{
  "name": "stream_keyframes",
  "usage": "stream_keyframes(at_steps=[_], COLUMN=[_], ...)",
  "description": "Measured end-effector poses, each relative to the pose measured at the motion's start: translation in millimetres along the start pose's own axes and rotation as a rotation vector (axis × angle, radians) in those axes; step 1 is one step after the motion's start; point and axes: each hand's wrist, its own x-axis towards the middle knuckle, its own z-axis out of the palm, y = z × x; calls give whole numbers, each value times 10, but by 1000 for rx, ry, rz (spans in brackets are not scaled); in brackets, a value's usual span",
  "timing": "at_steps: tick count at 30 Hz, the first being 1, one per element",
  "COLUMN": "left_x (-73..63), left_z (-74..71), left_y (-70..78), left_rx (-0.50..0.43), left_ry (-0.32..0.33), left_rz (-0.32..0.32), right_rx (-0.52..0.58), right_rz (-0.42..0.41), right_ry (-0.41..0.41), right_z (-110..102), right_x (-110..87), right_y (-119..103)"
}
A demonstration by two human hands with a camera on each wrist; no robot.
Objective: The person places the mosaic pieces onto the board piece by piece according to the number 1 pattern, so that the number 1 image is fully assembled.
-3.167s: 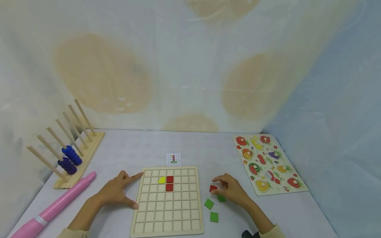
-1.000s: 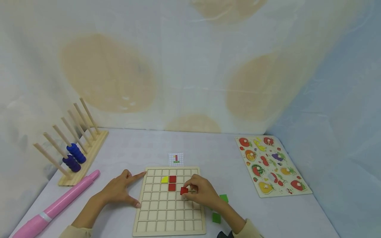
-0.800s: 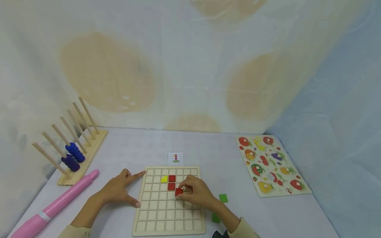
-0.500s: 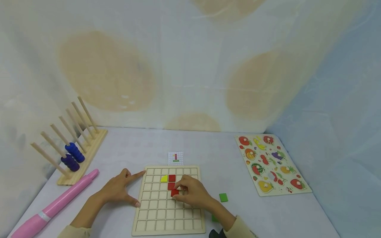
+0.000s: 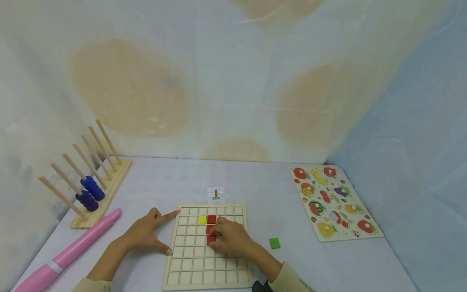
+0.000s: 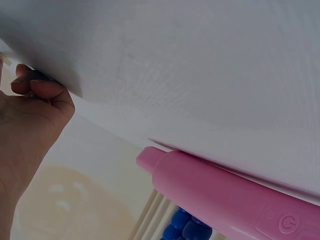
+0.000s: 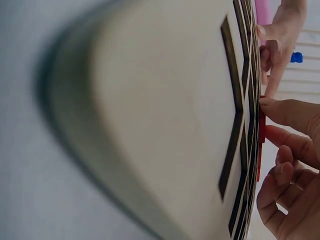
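- Pinching the lowest red tile (image 5: 211,240) in a narrow grip, the right hand (image 5: 233,238) in the head view is resting over the middle of a gridded wooden board (image 5: 191,263).
- Two more red tiles (image 5: 211,219) are lying in a column at 12 o'clock from the pinched one, and a yellow tile (image 5: 202,220) is sitting at 9 o'clock from the topmost red.
- The left hand (image 5: 146,231) is touching the board's 9 o'clock edge, thumb and index finger standing wide apart, holding nothing between them.
- Just beyond the board, at 12 o'clock, a patterned card (image 5: 215,195) is lying; at 3 o'clock a green tile (image 5: 275,243) is lying on the white table (image 5: 270,186); between 2 and 3 o'clock, well apart, a fruit puzzle (image 5: 348,236) is lying.
- A peg stand (image 5: 108,194) is standing at 10 o'clock, bearing blue beads (image 5: 92,187) and purple beads (image 5: 87,200); a pink wand (image 5: 78,245) is lying at 9 o'clock.
- In the left wrist view the left hand is showing at 9 o'clock, cut by the frame, so its grip cannot be told here; the pink wand is lying at 4 o'clock.
- In the right wrist view the pinched tile is showing at 3 o'clock, thumb and index finger pressing it; the left hand is appearing at 1 o'clock.
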Motion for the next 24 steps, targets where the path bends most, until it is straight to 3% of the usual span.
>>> stream_keyframes(at_steps=[5, 14, 20, 24], left_x=[0, 7, 6, -2], left_z=[4, 4, 6, 0], left_y=[7, 14, 19, 16], left_rx=[12, 9, 9, 10], left_ry=[2, 1, 0, 1], left_rz=[0, 3, -7, -5], right_rx=[-50, -56, 62, 173], right_rz=[-25, 0, -22, 20], right_ry=[21, 36, 62, 43], right_z=[-3, -51, -145, -253], right_x=[-11, -37, -130, -246], right_y=[-30, -48, 33, 129])
